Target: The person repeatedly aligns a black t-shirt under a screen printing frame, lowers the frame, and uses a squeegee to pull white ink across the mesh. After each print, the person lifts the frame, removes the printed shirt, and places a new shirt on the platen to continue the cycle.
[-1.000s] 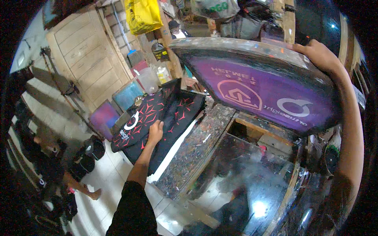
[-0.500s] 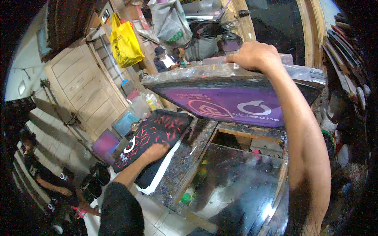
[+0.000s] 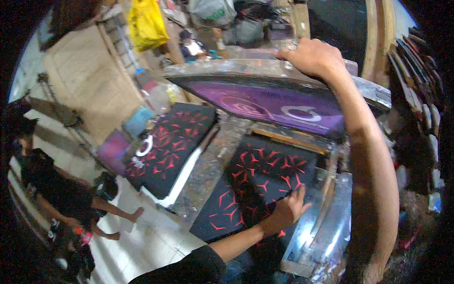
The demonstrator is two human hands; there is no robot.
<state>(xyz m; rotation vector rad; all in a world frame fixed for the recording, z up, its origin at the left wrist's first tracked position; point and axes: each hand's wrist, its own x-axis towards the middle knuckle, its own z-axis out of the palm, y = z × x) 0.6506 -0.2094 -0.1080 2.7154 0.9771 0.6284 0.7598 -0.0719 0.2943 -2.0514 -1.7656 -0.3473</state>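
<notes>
My right hand point(image 3: 316, 56) is wrapped over the top edge of a silk-screen printing frame point(image 3: 227, 66), holding it tilted up. Purple mesh with pale printed shapes point(image 3: 302, 113) shows on its underside. Below it, a black fabric panel with red angular marks point(image 3: 255, 175) lies over the glass plate point(image 3: 307, 227). My left hand point(image 3: 292, 207) rests on the right part of this panel, fingers stretched out and somewhat apart. A stack of similar black panels point(image 3: 172, 142), the top one bearing a white logo, lies to the left with a white sheet edge showing.
Several worn boards point(image 3: 416, 80) lean at the right. A yellow bag point(image 3: 147, 23) and a grey bag point(image 3: 213, 10) hang at the back. Someone in black point(image 3: 56, 184) is on the tiled floor at the left; another person point(image 3: 191, 47) is behind the frame.
My left hand has gone from the stack to the right, and a black panel now covers part of the glass. My right hand still holds the frame up.
</notes>
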